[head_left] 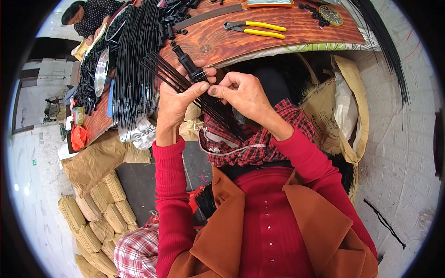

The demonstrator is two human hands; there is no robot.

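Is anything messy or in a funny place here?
One thin black rod lies alone on the pale floor at the right, away from the big bundle of black rods on the wooden table. Small black plastic pieces are scattered loose along the table's left side.

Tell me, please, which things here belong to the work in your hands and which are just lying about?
In hand:
left hand gripping a fan of thin black rods and a black plastic connector
right hand pinching a rod

Lying about:
yellow-handled pliers
bundle of black rods on the wooden table
brown sacks
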